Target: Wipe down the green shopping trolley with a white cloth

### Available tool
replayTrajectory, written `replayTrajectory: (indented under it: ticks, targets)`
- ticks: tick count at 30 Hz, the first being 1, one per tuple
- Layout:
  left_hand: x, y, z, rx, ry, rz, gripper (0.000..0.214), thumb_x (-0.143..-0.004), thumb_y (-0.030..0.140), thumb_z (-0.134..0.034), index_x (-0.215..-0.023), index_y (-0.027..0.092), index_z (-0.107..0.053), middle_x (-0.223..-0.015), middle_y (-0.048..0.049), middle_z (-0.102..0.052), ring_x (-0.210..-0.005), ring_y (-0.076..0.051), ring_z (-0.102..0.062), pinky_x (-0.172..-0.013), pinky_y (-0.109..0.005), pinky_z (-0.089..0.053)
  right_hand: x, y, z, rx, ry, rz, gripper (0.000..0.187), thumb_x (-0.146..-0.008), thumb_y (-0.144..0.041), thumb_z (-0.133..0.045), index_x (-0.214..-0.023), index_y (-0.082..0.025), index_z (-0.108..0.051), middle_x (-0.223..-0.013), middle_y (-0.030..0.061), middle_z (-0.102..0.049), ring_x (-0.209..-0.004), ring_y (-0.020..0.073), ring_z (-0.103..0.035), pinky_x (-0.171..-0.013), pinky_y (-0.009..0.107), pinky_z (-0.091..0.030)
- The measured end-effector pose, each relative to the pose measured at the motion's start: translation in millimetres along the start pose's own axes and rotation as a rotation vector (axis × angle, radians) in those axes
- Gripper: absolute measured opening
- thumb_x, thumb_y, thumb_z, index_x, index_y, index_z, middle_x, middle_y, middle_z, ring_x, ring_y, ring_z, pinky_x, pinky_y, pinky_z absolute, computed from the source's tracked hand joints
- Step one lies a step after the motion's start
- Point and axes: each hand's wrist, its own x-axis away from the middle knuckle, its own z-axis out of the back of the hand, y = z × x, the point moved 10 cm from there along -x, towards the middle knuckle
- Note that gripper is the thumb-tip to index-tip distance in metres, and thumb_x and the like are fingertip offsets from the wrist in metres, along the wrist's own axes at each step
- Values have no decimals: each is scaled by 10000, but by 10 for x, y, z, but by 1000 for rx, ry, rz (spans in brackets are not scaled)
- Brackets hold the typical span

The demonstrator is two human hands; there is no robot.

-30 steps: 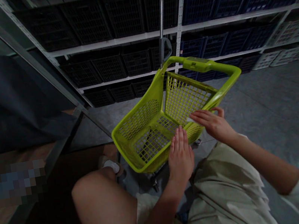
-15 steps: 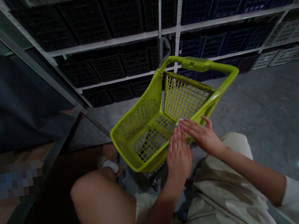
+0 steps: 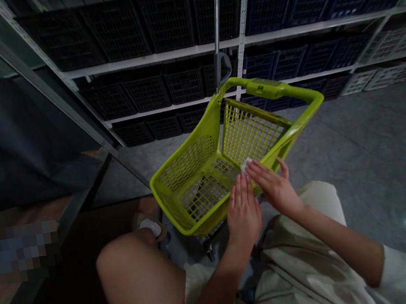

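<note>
Over the lime-green plastic trolley basket [image 3: 187, 162] — left hand [image 3: 243, 215] flat against its near wall, fingers pressed together; right hand [image 3: 275, 192] fingers together, tips at a small white scrap [image 3: 245, 164] on the rim — thumb apart, pinch not confirmed.

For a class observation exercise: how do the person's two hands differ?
The left hand points straight up over the rim of the green basket; the right hand slants in from the side. The right hand's fingertips touch a small white piece; the left hand's sit just below it. Both hands are bare.
</note>
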Motion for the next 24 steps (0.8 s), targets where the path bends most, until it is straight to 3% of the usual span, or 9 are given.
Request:
replayTrajectory:
  ticks: [3, 6, 8, 10, 12, 17, 19, 21, 24]
  targets:
    - [3, -9, 7, -2, 3, -4, 659, -988, 258, -386, -1573, 38, -180, -1660, -115, -191, -1544, -223, -174, -1236, -388, -299, 23, -52, -9, -35, -81, 114, 636, -933, -74, -379, -1529, -296, -358, -1478, 87, -547, -1373, 215, -512, -1216, 547, -60]
    - [-4, -11, 6, -7, -8, -8, 678, -983, 278, -405, -1574, 35, -175, -1666, -120, -165, -1545, -222, -173, -1236, -381, -298, -77, 622, 194, 56, -31, 68, 618, -938, -50, -362, -1491, -322, -417, -1443, 59, -587, -1371, 240, -514, -1195, 613, -26]
    - [-10, -5, 4, -6, -10, -10, 693, -977, 283, -418, -1575, 36, -169, -1666, -123, -160, -1545, -224, -172, -1236, -384, -297, -149, 1171, 383, 139, 73, -69, 574, -940, -55, -367, -1435, -312, -500, -1412, 68, -614, -1385, 276, -495, -1176, 651, -21]
    - [-14, 0, 2, -3, -5, -6, 702, -975, 284, -423, -1578, 40, -160, -1665, -125, -163, -1547, -224, -163, -1237, -389, -296, -164, 1456, 486, 182, 158, -192, 539, -942, -64, -373, -1401, -290, -541, -1398, 90, -624, -1397, 300, -478, -1162, 676, -26]
    - [-13, 8, 1, 0, 3, -6, 698, -977, 289, -420, -1576, 36, -165, -1665, -127, -159, -1548, -225, -152, -1238, -390, -294, -134, 1344, 448, 179, 189, -240, 545, -937, -64, -374, -1420, -270, -519, -1418, 108, -605, -1404, 300, -469, -1159, 678, -43]
    - [-1, 5, 4, -14, 8, -5, 644, -985, 262, -397, -1562, 31, -228, -1664, -120, -176, -1542, -227, -183, -1238, -379, -289, 8, 123, 41, 21, 23, -26, 646, -911, -47, -377, -1522, -255, -368, -1494, 107, -527, -1414, 221, -461, -1209, 553, -102]
    - [1, -6, 10, -20, 7, -3, 629, -984, 246, -387, -1559, 36, -241, -1661, -113, -193, -1539, -223, -195, -1238, -375, -287, 47, -79, -31, -23, -80, 77, 670, -905, -50, -388, -1535, -272, -346, -1507, 94, -512, -1427, 215, -445, -1213, 543, -110]
    - [1, -11, 16, -21, 5, -4, 628, -988, 260, -384, -1558, 37, -245, -1663, -112, -185, -1541, -218, -186, -1239, -369, -283, 24, 148, 47, 8, -101, 92, 680, -896, -39, -390, -1520, -310, -373, -1493, 65, -532, -1437, 236, -429, -1204, 586, -91]
    - [-2, -2, 21, -16, 3, -12, 640, -988, 284, -394, -1559, 37, -243, -1667, -118, -161, -1545, -216, -164, -1240, -363, -277, -90, 964, 350, 130, 27, -60, 628, -903, -35, -386, -1459, -316, -471, -1452, 56, -576, -1447, 286, -410, -1169, 655, -75]
